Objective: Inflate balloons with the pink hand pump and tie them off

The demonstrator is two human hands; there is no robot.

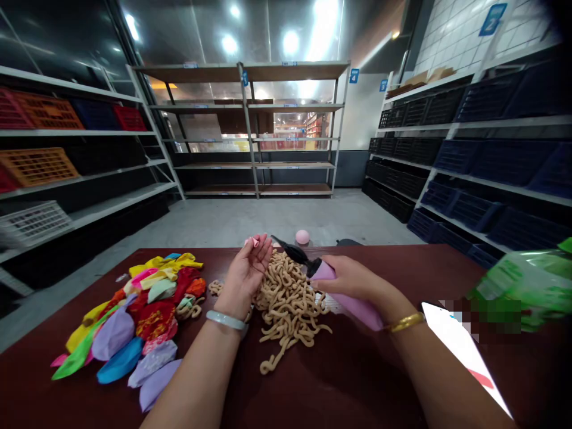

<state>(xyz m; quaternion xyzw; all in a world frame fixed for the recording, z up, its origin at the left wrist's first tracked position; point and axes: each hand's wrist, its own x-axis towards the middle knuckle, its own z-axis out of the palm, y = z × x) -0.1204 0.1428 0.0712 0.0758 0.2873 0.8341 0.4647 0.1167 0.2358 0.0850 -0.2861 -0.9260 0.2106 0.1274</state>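
My left hand (254, 267) is palm up at the far side of the table, its fingers curled and a small pink scrap (254, 241) at the thumb tip; its kind is too small to tell. In my right hand (353, 277), fingers wrap a long lilac tube (357, 307) with a black pointed nozzle (295, 252) directed left toward my left hand. Between and below both hands lies a heap of tan, curly, worm-like sticks (290, 304). Left of my left forearm is a pile of deflated balloons (114, 333) in many colours.
The dark red table (268, 405) carries a lit phone (460, 339) and a green-and-clear plastic bag (527, 280) at the right. A pink ball or balloon (302, 237) shows beyond the table's far edge. Shelves with crates (40, 167) line both sides.
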